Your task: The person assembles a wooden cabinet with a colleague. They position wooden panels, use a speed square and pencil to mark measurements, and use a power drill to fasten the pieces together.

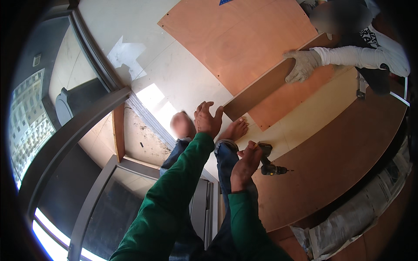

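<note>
Holding left hand (208, 122) wide, fingers spread, just beside near end of long narrow board (265, 89); cannot tell whether touching it. Keeping right hand (246, 167) curled narrow, right next to black cordless drill (273, 169); cannot tell whether gripping it. Seeing drill with bit pointing right, overlapping near edge of broad brown surface (331, 161). Planting bare right foot (235, 129) on pale tiled floor (183, 71), between board's end and right hand. Facing large orange-brown panel (235, 41) lying flat on floor, board running along it toward upper right. Facing also co-worker's gloved hand (302, 67) resting on board. Having dark metal frame (69, 141) close on left, glass pane (124, 200) below it, dirt-specked tile (137, 141) beside sill track (150, 124). Glimpsing pale building (29, 117) outside. Getting bright sun patches (150, 95) on floor. Noting crumpled printed sheets (348, 226) along brown surface's lower-right edge.
</note>
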`<move>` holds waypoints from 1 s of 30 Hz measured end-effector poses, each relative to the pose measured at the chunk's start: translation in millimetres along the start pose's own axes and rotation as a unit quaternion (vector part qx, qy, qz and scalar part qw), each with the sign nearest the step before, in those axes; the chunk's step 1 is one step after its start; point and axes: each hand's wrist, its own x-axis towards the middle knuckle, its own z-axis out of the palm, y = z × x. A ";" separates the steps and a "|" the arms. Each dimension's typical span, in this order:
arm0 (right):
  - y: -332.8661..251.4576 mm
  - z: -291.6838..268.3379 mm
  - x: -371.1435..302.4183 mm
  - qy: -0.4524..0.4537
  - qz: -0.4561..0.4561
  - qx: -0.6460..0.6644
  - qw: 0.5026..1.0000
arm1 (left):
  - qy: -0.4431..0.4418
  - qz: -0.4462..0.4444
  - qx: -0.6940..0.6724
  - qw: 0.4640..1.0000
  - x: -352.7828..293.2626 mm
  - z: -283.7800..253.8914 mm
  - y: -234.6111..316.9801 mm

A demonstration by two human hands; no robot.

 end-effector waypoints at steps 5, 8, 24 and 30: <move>14.2 10.7 0.8 -0.020 -0.008 0.032 0.999 | -0.099 -0.339 -0.123 0.927 -129.0 -29.2 -17.2; 23.5 15.9 0.3 -0.021 0.004 0.016 1.000 | -0.174 -0.363 -0.331 0.853 -139.9 -31.4 18.3; 15.2 12.5 12.0 0.013 -0.132 -0.094 0.987 | -0.080 -0.060 -0.197 0.975 -71.8 -20.6 52.0; -7.8 14.6 8.5 0.042 -0.027 0.016 0.999 | -0.111 0.167 -0.131 0.971 -67.8 -10.0 57.8</move>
